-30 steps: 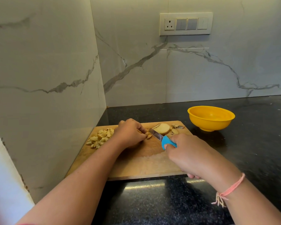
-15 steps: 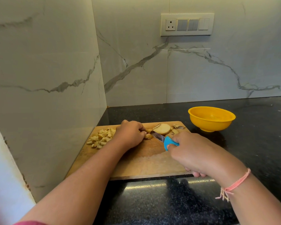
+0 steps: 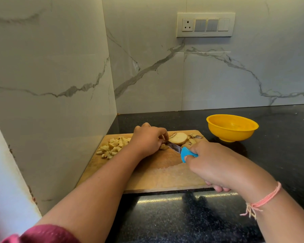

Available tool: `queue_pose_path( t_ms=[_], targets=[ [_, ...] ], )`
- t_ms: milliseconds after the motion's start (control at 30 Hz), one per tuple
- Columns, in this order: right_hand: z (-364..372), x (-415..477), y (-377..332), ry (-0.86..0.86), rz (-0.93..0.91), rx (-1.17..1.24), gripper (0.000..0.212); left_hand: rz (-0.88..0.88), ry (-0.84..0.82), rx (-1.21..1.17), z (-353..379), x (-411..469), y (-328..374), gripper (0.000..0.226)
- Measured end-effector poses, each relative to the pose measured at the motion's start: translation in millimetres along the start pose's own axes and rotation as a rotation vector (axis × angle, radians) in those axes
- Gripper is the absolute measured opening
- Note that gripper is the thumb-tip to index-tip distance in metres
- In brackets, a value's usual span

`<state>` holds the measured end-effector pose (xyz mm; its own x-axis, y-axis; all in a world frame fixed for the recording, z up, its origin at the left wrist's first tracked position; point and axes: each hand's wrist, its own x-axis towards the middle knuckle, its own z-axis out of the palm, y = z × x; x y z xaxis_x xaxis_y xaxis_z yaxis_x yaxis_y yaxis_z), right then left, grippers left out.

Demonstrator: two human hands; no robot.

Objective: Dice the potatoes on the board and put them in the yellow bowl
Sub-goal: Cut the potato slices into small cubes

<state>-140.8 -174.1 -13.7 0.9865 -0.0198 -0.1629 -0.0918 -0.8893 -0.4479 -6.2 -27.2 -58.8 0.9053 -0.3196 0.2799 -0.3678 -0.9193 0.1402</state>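
The wooden board point(image 3: 156, 176) lay flat. Small potato cubes point(image 3: 113, 146) sat in a pile on its far left part. A round potato half point(image 3: 178, 138) lay near the far edge. A little potato bit point(image 3: 163, 146) lay between them. The yellow bowl point(image 3: 232, 135) stood upright just right of the board.

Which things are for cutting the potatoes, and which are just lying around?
For the job: knife in the right hand, board, potato half, small potato piece in the left hand, diced pile, yellow bowl.
Just lying about: peel scraps, wall switches.
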Motion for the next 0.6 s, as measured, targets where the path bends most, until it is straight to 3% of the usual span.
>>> queue_pose_path(
  t_ms=[400,600],
  targets=[
    [3.2,-1.5,0.7,0.004,-0.028,0.011,0.04,-0.059,0.091,0.175,-3.0,-1.6,-6.8,0.022],
    [10.9,-2.6,4.3,0.04,-0.088,0.047,0.041,-0.18,0.061,0.034,-18.8,-12.7,-6.4,0.021]
  ],
)
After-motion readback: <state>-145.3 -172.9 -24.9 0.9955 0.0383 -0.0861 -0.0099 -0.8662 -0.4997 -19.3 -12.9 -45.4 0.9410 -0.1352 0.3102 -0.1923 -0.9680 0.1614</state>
